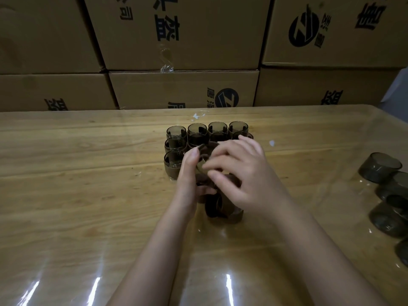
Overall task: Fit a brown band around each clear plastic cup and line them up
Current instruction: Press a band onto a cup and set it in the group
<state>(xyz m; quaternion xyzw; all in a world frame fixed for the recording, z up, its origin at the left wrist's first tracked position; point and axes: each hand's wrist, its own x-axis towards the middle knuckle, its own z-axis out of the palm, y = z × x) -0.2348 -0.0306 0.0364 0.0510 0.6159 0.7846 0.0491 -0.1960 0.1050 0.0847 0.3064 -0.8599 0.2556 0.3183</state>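
Several clear smoky cups with brown bands stand upright in rows at the middle of the wooden table. Just in front of them my left hand and my right hand meet around one cup, which is mostly hidden by the fingers. A brown band shows at its top between my fingers. Loose brown bands lie in a small heap under and just before my hands.
Several bare cups lie on their sides at the table's right edge. Stacked cardboard boxes form a wall right behind the table. A clear glossy film covers the tabletop.
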